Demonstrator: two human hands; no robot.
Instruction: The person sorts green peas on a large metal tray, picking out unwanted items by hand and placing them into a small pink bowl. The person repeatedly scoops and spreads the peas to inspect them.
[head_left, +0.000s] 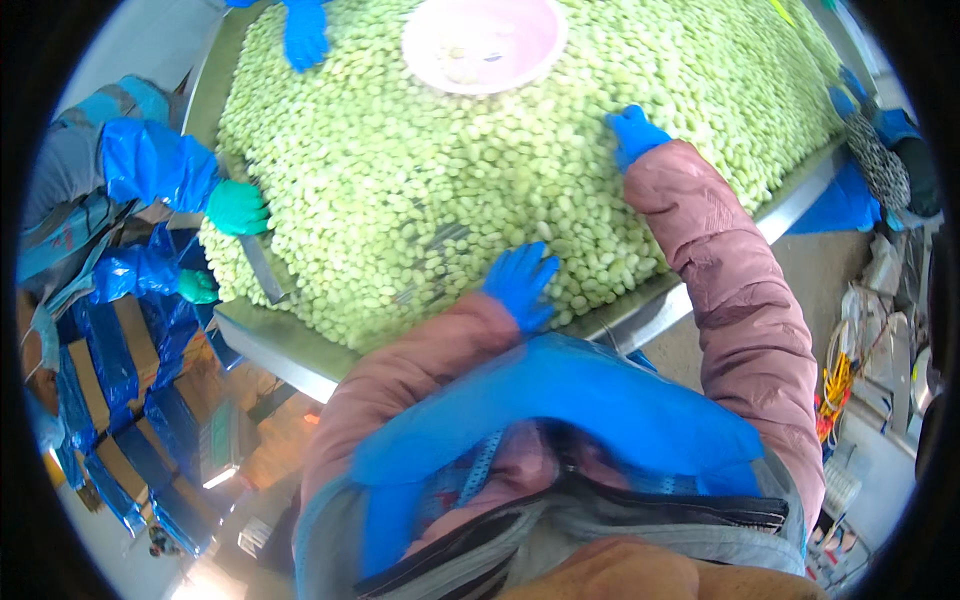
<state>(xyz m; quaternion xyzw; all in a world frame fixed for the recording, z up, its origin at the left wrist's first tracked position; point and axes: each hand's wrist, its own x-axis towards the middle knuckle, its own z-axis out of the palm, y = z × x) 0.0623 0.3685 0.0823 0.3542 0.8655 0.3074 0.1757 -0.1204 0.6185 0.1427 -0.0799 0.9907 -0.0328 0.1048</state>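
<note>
My left hand (523, 283), in a blue glove, lies palm down with fingers spread on a broad layer of small oval pale green fruits (480, 161) near the table's front edge. Farther out to the right, my right hand (636, 136), also blue-gloved, touches the same fruits with its fingers bunched. Whether anything is between those fingers cannot be made out. The fruits cover a metal sorting table (300, 330) with a raised rim. Between the layer's bare patches, the dark metal surface shows just left of my left hand.
A pink plastic basin (487, 45) stands among the fruits at the far side. At left, a co-worker's green-gloved hand (236, 208) rests by a metal divider (261, 268). Another person's blue-gloved hand (306, 34) is at the top. Cardboard boxes with blue plastic (124, 375) stand lower left.
</note>
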